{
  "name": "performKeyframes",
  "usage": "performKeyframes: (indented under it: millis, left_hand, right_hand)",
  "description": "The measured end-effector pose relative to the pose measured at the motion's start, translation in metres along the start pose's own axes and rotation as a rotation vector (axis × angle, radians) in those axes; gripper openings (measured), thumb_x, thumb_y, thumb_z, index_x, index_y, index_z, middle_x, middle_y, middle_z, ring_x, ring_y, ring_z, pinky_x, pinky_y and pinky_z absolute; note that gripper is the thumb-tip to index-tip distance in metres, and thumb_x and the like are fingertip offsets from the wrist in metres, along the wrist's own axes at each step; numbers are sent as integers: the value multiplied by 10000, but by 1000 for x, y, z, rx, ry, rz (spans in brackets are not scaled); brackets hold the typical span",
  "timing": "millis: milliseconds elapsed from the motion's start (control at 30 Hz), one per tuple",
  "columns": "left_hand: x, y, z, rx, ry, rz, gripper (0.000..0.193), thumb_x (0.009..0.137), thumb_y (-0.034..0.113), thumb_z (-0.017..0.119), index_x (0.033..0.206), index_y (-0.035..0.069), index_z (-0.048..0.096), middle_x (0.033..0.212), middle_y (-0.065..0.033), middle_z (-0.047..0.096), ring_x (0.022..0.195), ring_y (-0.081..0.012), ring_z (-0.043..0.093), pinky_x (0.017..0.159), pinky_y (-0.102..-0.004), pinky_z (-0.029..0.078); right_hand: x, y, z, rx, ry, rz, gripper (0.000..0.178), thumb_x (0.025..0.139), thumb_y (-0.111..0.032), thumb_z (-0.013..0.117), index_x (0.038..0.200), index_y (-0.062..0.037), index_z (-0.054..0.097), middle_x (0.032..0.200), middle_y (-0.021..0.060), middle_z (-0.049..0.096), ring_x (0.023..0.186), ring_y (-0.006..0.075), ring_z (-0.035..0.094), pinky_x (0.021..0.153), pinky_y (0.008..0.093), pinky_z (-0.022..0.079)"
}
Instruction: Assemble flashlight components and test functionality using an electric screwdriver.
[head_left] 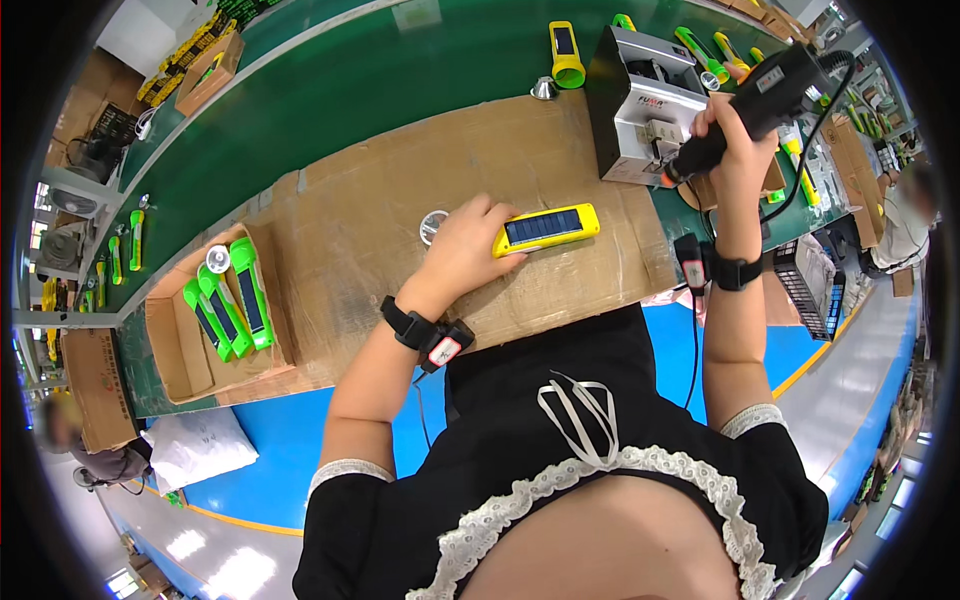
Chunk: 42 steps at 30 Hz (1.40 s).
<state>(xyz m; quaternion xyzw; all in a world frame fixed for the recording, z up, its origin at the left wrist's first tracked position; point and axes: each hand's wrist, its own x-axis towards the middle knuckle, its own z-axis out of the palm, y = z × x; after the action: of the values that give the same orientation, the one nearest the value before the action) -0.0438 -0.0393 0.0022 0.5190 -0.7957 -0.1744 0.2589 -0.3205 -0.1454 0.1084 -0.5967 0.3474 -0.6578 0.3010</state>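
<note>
My left hand [468,245] is closed around one end of a yellow flashlight [548,231] with a dark solar panel on its upper side. The flashlight lies on the brown cardboard sheet [370,220], pointing right. Just beyond my left wrist sits a small round reflector [433,227]. Up at the right, my right hand [742,145] is wrapped around a black electric screwdriver [778,92] with a cord. Its orange tip [668,178] is down at the front of a grey and black box-shaped screw feeder [640,100].
An open cardboard box [180,365] at the left holds several green flashlights [250,295] and a reflector. Behind the sheet, a yellow flashlight [566,60] stands by a silver reflector [544,88]. More flashlights lie beyond the feeder. The screwdriver's cord [815,165] loops at the right.
</note>
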Motion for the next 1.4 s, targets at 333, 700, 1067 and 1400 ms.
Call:
performKeyframes:
  millis: [333, 700, 1067, 1400]
  left_hand:
    - [0, 0, 5, -23, 14, 25, 426, 677, 238, 761, 1043, 82, 608, 876, -108, 527, 840, -281, 556, 711, -373, 464]
    - [-5, -8, -4, -37, 38, 20, 433, 665, 224, 764, 1029, 58, 599, 898, -119, 537, 867, -297, 554, 743, -382, 464]
    - [-5, -6, 19, -106, 125, 108, 397, 636, 220, 761, 928, 43, 558, 888, -136, 519, 865, -319, 536, 743, -398, 450]
    - [2, -9, 13, -77, 51, 89, 473, 655, 270, 755, 1027, 42, 571, 934, -151, 529, 916, -329, 529, 772, -411, 450]
  right_hand:
    - [-90, -9, 16, 468, -134, 4, 508, 835, 6, 567, 1273, 3, 310, 734, 80, 505, 594, 168, 529, 599, 340, 479]
    - [-95, 7, 38, 422, -120, -13, 494, 842, 18, 557, 1268, -10, 309, 764, 80, 510, 615, 163, 529, 624, 351, 487]
    - [-103, 40, 19, 345, -240, -2, 400, 829, 27, 564, 1190, -18, 398, 759, 64, 481, 623, 154, 492, 627, 307, 451]
    - [-78, 9, 7, 438, -42, -8, 589, 846, -2, 572, 1366, 5, 295, 800, 54, 474, 672, 155, 491, 649, 294, 431]
